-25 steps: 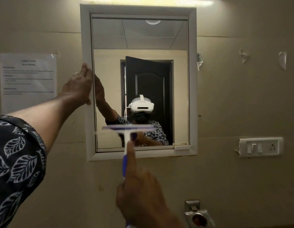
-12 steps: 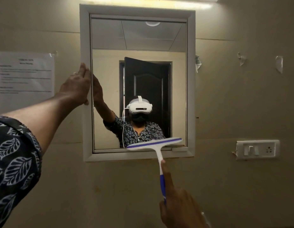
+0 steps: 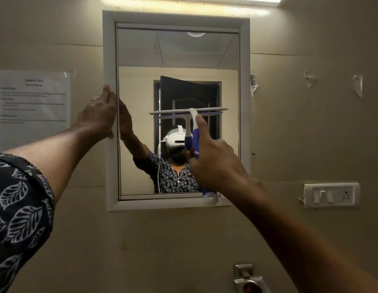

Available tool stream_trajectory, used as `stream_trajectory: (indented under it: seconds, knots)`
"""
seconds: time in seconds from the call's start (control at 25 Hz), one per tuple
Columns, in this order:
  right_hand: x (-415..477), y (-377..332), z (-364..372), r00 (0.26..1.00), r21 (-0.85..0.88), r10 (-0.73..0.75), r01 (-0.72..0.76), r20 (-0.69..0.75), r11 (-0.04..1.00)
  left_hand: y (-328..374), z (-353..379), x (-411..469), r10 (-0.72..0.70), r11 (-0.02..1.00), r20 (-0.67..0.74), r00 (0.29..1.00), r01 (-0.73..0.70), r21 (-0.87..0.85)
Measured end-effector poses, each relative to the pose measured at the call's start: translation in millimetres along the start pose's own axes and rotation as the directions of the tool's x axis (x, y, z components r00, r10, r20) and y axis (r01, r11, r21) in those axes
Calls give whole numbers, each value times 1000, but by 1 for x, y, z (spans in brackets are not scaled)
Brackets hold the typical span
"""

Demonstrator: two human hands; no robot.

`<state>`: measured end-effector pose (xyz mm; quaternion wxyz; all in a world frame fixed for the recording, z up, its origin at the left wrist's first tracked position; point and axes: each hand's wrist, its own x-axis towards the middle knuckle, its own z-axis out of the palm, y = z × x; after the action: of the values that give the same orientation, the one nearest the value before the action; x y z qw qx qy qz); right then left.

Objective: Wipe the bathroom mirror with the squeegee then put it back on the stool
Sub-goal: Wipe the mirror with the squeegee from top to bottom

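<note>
While the right hand [image 3: 215, 163] wipes: its fingers curl round the squeegee [image 3: 189, 112] handle, first finger straight along it.
Squeegee: blade just above that hand, against the mirror [image 3: 141, 92].
Left hand [image 3: 97, 115]: flat, straight fingers pressing the frame [image 3: 109, 60].
Do it well: hold the blade level, press evenly, pull straight down.

The right hand [image 3: 215, 163] hides part of the squeegee [image 3: 195, 140] handle (print on the notice [image 3: 33, 108] is unreadably small).
</note>
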<state>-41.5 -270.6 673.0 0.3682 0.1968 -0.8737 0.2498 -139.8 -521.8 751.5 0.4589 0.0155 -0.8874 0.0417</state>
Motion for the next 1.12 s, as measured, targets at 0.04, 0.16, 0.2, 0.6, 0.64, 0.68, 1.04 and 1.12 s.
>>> stream_trajectory:
  seconds: [0.04,0.16,0.2,0.6,0.64,0.68,1.04,1.12]
  knots:
    - [4,-1,8,999,19,27,-27,21,999,0,0,0,0,1000,2,1000,0,0]
    - [-29,10,53,994,66,99,-102,46,993,-2,0,0,5,1000,4,1000,-5,0]
    - [-48,14,68,989,75,124,-130,81,989,-2,-1,0,6,1000,9,1000,-6,0]
    - [-107,15,74,837,-57,323,-334,442,941,-1,-4,-2,1,1000,28,1000,-1,-4]
    - [-107,12,66,838,-50,320,-333,443,941,-1,-4,-2,0,1000,27,1000,0,-3]
    - [-104,7,55,852,-28,301,-320,428,947,0,-4,-3,1,1000,21,1000,-1,0]
    - [98,-57,-36,973,-46,-145,139,-180,989,-2,-1,0,-1,1000,-8,1000,0,-23]
    - [132,-72,-32,967,-91,-172,157,-189,983,-4,-1,0,5,1000,-4,1000,-5,-22]
